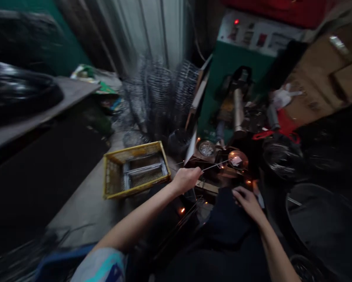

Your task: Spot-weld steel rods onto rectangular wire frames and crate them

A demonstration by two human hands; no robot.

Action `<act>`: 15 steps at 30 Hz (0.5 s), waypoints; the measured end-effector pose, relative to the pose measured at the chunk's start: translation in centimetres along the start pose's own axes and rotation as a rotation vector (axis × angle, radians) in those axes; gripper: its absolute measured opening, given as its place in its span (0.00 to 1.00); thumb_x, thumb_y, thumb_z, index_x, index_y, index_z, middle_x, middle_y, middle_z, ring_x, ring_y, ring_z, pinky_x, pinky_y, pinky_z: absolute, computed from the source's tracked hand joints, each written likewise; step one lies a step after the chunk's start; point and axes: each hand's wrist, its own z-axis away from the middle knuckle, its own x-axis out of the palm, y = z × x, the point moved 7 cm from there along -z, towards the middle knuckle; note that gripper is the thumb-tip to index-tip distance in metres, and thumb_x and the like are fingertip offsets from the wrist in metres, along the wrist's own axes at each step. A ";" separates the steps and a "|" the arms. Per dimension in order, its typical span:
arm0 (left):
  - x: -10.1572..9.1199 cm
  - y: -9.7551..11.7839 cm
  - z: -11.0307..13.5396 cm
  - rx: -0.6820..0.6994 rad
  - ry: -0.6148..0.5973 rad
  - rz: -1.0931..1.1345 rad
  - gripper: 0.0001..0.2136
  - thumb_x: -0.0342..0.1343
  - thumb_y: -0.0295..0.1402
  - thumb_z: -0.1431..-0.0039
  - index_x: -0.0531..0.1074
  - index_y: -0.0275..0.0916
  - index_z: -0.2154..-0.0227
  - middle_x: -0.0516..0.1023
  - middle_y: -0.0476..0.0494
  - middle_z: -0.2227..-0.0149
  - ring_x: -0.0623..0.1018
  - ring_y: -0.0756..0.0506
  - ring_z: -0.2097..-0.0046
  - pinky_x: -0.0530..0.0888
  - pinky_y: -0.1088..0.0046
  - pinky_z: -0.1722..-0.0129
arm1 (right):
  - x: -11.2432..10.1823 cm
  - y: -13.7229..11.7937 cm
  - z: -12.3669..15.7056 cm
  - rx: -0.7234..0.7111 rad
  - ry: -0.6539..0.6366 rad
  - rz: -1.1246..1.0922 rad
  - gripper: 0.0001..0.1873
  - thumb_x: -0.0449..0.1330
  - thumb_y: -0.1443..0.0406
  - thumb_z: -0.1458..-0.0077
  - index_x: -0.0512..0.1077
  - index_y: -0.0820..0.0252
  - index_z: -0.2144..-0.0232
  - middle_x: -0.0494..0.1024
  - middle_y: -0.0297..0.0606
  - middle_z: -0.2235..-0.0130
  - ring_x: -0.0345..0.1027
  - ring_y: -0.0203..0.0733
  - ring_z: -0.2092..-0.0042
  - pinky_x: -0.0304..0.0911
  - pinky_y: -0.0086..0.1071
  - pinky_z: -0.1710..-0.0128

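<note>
My left hand (187,179) is closed on the near end of a thin metal wire (217,166). The wire's far end reaches a glowing orange spot (237,159) on the green welding machine (237,78), where small sparks scatter. My right hand (248,201) rests palm down on my dark-trousered knee, fingers lying together, holding nothing. More thin wires (182,223) lie in a bundle below my left forearm.
A yellow plastic crate (135,168) with metal pieces stands on the floor at left. Stacked wire mesh items (161,94) stand behind it. A dark shelf (31,117) fills the left side. A black tub (323,219) and cardboard boxes (325,74) are on the right.
</note>
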 end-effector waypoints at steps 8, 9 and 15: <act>-11.7 -18.0 18.5 -0.818 0.637 0.280 0.08 0.57 0.36 0.43 0.74 0.36 0.71 0.73 0.48 0.75 0.70 0.50 0.73 0.63 0.76 0.73 | -5.2 2.4 3.4 0.175 0.268 0.101 0.27 0.64 0.44 0.60 0.76 0.60 0.68 0.76 0.39 0.76 0.70 0.43 0.76 0.67 0.32 0.77; -11.9 -20.8 21.1 -0.989 0.808 0.412 0.09 0.58 0.37 0.45 0.74 0.36 0.72 0.70 0.50 0.77 0.68 0.51 0.76 0.62 0.77 0.76 | -5.2 2.6 3.4 0.187 0.278 0.103 0.27 0.64 0.44 0.61 0.76 0.61 0.68 0.77 0.40 0.75 0.71 0.42 0.76 0.67 0.31 0.77; -8.1 -30.7 27.1 -1.289 1.052 0.545 0.17 0.40 0.40 0.33 0.68 0.34 0.68 0.51 0.60 0.83 0.52 0.54 0.85 0.56 0.77 0.84 | -4.5 4.8 3.1 0.231 0.253 0.226 0.27 0.63 0.44 0.60 0.76 0.58 0.66 0.79 0.41 0.72 0.74 0.47 0.71 0.70 0.34 0.74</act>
